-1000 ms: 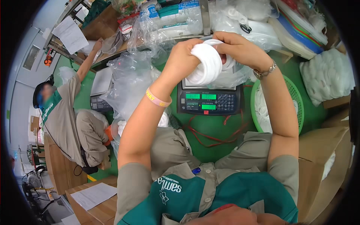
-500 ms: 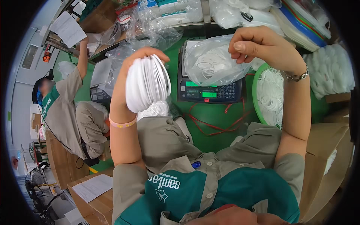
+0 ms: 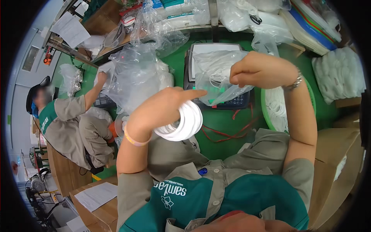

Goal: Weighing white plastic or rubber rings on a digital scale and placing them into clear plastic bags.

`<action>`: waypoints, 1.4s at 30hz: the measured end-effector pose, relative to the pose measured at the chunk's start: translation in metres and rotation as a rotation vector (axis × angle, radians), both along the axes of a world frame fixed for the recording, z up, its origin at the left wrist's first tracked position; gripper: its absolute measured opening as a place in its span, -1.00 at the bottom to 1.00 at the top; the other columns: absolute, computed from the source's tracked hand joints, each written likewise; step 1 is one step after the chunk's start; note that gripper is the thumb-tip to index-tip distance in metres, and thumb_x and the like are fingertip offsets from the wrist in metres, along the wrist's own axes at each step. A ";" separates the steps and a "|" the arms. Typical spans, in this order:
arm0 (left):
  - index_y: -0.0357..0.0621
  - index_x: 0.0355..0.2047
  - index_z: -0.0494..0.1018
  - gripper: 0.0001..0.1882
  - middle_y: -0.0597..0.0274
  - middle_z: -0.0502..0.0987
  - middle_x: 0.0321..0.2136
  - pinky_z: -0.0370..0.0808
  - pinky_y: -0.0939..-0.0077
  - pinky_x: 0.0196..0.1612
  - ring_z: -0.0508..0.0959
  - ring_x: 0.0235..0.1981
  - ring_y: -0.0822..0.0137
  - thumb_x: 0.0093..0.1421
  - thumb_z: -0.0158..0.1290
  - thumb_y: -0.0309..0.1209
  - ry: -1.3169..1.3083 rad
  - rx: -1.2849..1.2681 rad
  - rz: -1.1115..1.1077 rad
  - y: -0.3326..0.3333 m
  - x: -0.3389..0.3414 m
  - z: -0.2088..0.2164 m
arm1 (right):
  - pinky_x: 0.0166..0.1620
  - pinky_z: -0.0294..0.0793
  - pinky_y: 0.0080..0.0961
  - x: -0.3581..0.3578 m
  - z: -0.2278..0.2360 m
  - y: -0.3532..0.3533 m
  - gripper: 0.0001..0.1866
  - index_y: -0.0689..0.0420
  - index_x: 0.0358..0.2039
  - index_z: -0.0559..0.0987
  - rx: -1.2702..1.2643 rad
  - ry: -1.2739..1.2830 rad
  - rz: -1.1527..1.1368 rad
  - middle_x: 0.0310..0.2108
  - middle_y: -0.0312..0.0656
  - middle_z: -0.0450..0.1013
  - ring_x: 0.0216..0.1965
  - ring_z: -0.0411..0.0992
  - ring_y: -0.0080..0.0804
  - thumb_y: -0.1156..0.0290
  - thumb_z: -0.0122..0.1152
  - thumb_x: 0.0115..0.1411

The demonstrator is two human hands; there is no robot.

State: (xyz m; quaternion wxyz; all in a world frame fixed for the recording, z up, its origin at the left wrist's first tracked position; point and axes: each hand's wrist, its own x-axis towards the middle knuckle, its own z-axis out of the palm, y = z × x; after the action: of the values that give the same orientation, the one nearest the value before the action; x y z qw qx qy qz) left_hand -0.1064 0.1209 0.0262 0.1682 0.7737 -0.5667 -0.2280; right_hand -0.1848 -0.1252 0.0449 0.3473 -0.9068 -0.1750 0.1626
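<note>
My left hand [image 3: 160,106] is closed around a bundle of white rings [image 3: 191,121], its index finger stretched out to the right. The rings hang below the palm, above my lap. My right hand [image 3: 257,70] has its fingers curled together at the edge of a clear plastic bag [image 3: 205,87] and appears to pinch it. A few thin white rings [image 3: 221,79] show inside this bag. It lies over a digital scale [image 3: 238,102], covering part of the plate and the lit green display. Beneath my right forearm stands a green basket [image 3: 312,102] of white rings.
A large clear bag [image 3: 133,79] lies left of the scale. Red cord [image 3: 220,130] trails over the green floor. Cardboard boxes [image 3: 334,170] flank me. A co-worker [image 3: 69,116] sits at the left, one hand on a paper. Packed white bundles [image 3: 338,73] stand at the right.
My left hand has come nearer and to the right with the rings. My right hand has come nearer, and the bag has shifted toward me, baring the scale plate. The co-worker's raised arm has lowered.
</note>
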 end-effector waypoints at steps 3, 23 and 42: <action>-0.24 -0.18 0.36 -0.46 -0.16 0.42 -0.57 0.36 0.19 -0.37 0.45 -0.42 -0.03 -0.29 -0.17 -0.73 -0.159 0.074 0.043 -0.004 -0.005 -0.015 | -0.32 0.36 -0.38 0.027 -0.046 0.013 -0.78 0.26 -0.49 0.47 -0.381 -0.023 0.054 -0.55 -0.01 0.42 -0.42 0.39 -0.12 0.39 -0.12 0.05; -0.24 -0.41 0.46 -0.74 -0.17 0.46 -0.45 0.38 0.20 -0.23 0.45 -0.33 -0.08 -0.18 -0.09 -0.54 -0.423 -0.368 0.495 -0.129 0.163 -0.046 | -0.37 0.30 -0.49 0.153 -0.122 -0.092 -0.76 0.25 -0.42 0.48 -0.238 -0.164 -0.594 -0.53 -0.08 0.41 -0.53 0.32 -0.36 0.31 0.03 0.03; -0.22 -0.18 0.39 -0.69 0.21 0.49 -0.32 0.37 0.62 -0.19 0.44 -0.27 0.47 0.02 -0.08 -0.63 0.462 -0.897 0.471 -0.067 0.054 -0.009 | -0.45 0.24 -0.75 0.056 -0.024 -0.034 -0.81 0.22 -0.43 0.48 0.325 -0.324 -0.439 -0.53 -0.40 0.40 -0.53 0.22 -0.74 0.35 0.00 0.13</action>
State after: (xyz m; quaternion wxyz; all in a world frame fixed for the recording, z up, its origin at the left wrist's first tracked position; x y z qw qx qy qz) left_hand -0.0521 0.0535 0.0176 0.6473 0.6620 -0.3683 -0.0844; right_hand -0.1289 -0.1588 0.0207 0.4819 -0.8697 -0.0517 -0.0932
